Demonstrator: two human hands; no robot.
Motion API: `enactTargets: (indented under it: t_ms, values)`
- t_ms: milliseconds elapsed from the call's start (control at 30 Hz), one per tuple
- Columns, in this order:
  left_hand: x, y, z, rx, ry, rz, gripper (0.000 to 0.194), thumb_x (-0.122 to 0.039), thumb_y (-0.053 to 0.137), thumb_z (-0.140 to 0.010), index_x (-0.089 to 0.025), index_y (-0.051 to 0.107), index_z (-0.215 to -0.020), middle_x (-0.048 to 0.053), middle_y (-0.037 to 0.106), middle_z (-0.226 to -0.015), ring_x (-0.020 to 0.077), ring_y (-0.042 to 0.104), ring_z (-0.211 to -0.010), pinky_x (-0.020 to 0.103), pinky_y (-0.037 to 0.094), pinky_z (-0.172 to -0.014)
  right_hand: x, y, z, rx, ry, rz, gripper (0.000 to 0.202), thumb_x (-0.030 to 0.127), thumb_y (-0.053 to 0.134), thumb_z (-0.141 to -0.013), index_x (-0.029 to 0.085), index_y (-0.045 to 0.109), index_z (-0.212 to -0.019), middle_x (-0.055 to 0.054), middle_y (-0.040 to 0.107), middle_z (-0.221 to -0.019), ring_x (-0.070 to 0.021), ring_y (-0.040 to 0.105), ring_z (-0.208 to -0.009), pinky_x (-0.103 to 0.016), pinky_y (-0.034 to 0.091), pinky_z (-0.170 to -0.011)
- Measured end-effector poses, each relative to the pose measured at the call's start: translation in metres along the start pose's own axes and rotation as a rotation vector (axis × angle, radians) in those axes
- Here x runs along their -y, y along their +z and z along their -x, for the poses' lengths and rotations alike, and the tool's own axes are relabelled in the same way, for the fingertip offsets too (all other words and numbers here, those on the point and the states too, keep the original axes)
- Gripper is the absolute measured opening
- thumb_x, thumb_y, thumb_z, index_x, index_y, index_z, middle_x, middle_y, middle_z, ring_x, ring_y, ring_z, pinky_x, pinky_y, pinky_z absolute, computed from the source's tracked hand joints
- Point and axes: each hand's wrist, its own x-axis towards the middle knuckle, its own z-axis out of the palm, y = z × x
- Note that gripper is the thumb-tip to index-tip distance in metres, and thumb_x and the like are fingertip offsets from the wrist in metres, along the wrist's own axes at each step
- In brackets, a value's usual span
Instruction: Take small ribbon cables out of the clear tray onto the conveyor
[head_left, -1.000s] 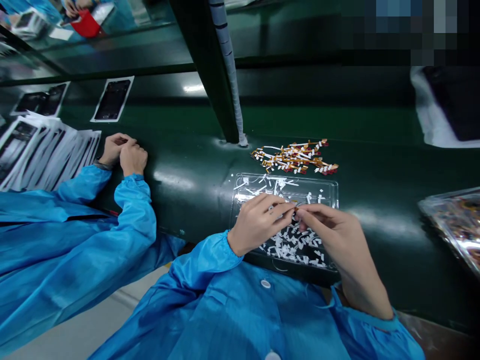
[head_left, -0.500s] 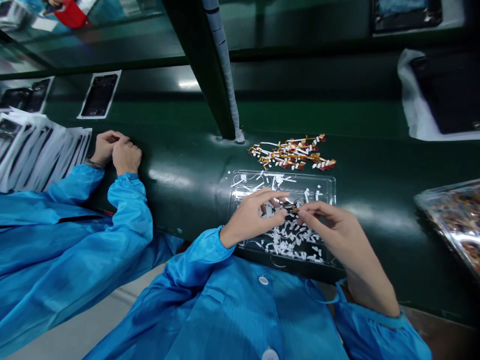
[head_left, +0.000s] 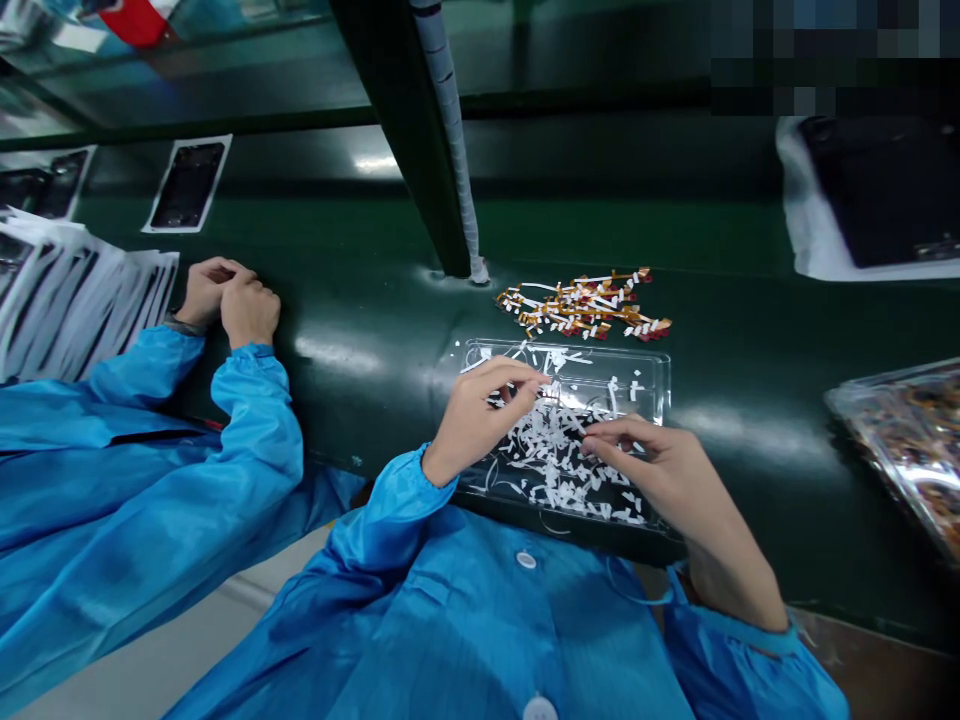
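Observation:
A clear plastic tray (head_left: 660, 375) lies in front of me, with many white strips (head_left: 559, 430) scattered in it. My left hand (head_left: 487, 415) is over the tray's left part, its thumb and fingertips pinched together; what they hold is too small to name. Over the right part, my right hand (head_left: 645, 455) also has thumb and fingers pressed together, with its tips near the strips and whatever is between them unclear. Just behind the tray lies a pile of orange-brown flexible parts (head_left: 585, 305) with white pieces on them.
At the left, a person's hands (head_left: 232, 300) rest together beside a stack of white sheets (head_left: 90, 300). A green post (head_left: 412, 140) rises behind the tray. Another clear tray (head_left: 862, 405) of brown parts is at right; a dark panel (head_left: 885, 190) lies behind it.
My hands have moved apart; the left went left and slightly away from me, the right slightly left and down. The small dark part between them no longer shows.

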Motion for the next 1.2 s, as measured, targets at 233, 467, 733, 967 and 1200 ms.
enactTargets:
  t_ms: [233,467,733,967,1200]
  values:
    - [-0.011,0.026,0.024,0.059,0.269,-0.311,0.014,-0.028,0.066,-0.096,-0.018,0.074,-0.102,0.004,0.076,-0.094,0.0152,0.071,-0.087,0.030,0.061,-0.080,0.006,0.000,0.003,-0.051,-0.079,0.008,0.032,0.053,0.071,-0.087,0.023,0.080,-0.097,-0.005,0.075,-0.085,-0.0215,0.065,-0.077,-0.035,0.051,-0.072]
    - [-0.012,0.033,0.023,0.101,0.341,-0.547,0.011,-0.018,0.058,-0.099,-0.016,0.069,-0.097,0.004,0.076,-0.093,0.0168,0.071,-0.085,0.031,0.058,-0.077,0.016,0.008,0.008,-0.068,-0.165,0.066,0.025,0.046,0.067,-0.093,0.026,0.079,-0.103,-0.006,0.074,-0.096,-0.0238,0.067,-0.090,-0.038,0.053,-0.081]
    - [0.017,0.026,0.029,0.202,0.299,-0.762,0.013,-0.012,0.052,-0.094,-0.015,0.063,-0.090,0.004,0.068,-0.083,0.0182,0.066,-0.079,0.030,0.051,-0.071,0.023,-0.049,0.035,-0.147,-0.134,0.153,0.019,0.045,0.069,-0.093,0.028,0.076,-0.092,-0.005,0.073,-0.091,-0.0196,0.068,-0.080,-0.031,0.052,-0.068]
    - [-0.005,0.011,0.018,0.231,0.149,-0.379,0.019,-0.031,0.058,-0.102,-0.016,0.068,-0.101,0.006,0.072,-0.097,0.0183,0.067,-0.091,0.032,0.055,-0.082,0.041,-0.065,0.027,-0.026,-0.292,0.349,0.048,0.053,0.069,-0.090,0.036,0.068,-0.135,-0.004,0.076,-0.091,-0.0206,0.072,-0.070,-0.032,0.060,-0.062]
    - [-0.027,0.023,0.007,0.304,0.061,0.083,0.011,-0.027,0.065,-0.098,-0.019,0.072,-0.096,0.004,0.074,-0.096,0.0165,0.069,-0.093,0.032,0.058,-0.087,0.050,-0.043,0.006,0.073,-0.399,0.369,0.056,0.050,0.065,-0.094,0.034,0.057,-0.146,-0.003,0.078,-0.087,-0.0225,0.074,-0.069,-0.032,0.058,-0.060]
